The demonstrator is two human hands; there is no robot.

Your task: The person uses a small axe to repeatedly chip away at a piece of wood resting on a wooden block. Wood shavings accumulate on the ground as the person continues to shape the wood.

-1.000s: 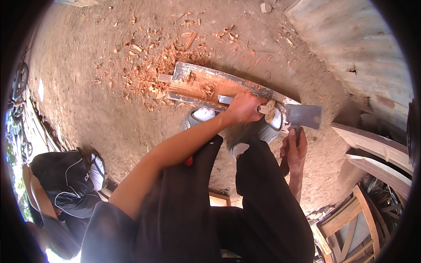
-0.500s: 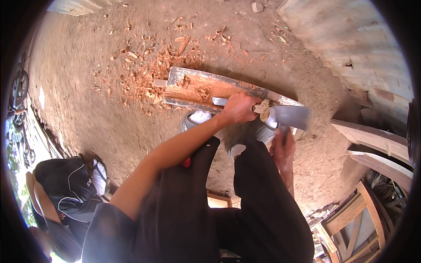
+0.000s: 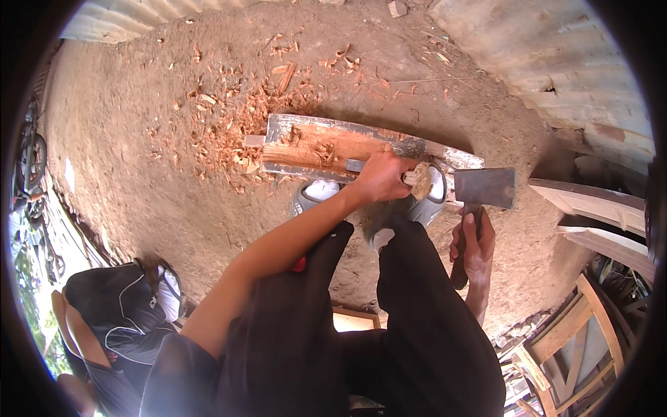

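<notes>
My left hand [image 3: 384, 178] is closed round a chisel [image 3: 355, 165]. Its metal blade points left onto the wood, while the frayed, flattened end of its wooden handle sticks out on the right. Beneath it lies a long wooden piece [image 3: 361, 137] with worn, pale-flecked dark edges and a hollowed reddish face holding curled shavings. To the right, my right hand [image 3: 476, 244] grips a hatchet [image 3: 485, 187] by its dark handle. The hatchet's broad grey head is up, a short distance right of the chisel handle and apart from it.
Wood shavings [image 3: 240, 128] litter the ground beyond and left of the piece. My shoes [image 3: 313, 194] are close against its near edge. Corrugated metal sheets [image 3: 549, 69] stand far right. Curved boards and wooden frames [image 3: 580, 333] lean at right. Another person [image 3: 104, 299] sits at lower left.
The hatchet has swung right, away from the chisel's handle end, and its blur is gone. My right hand has moved right with it. The chisel blade has shifted slightly right.
</notes>
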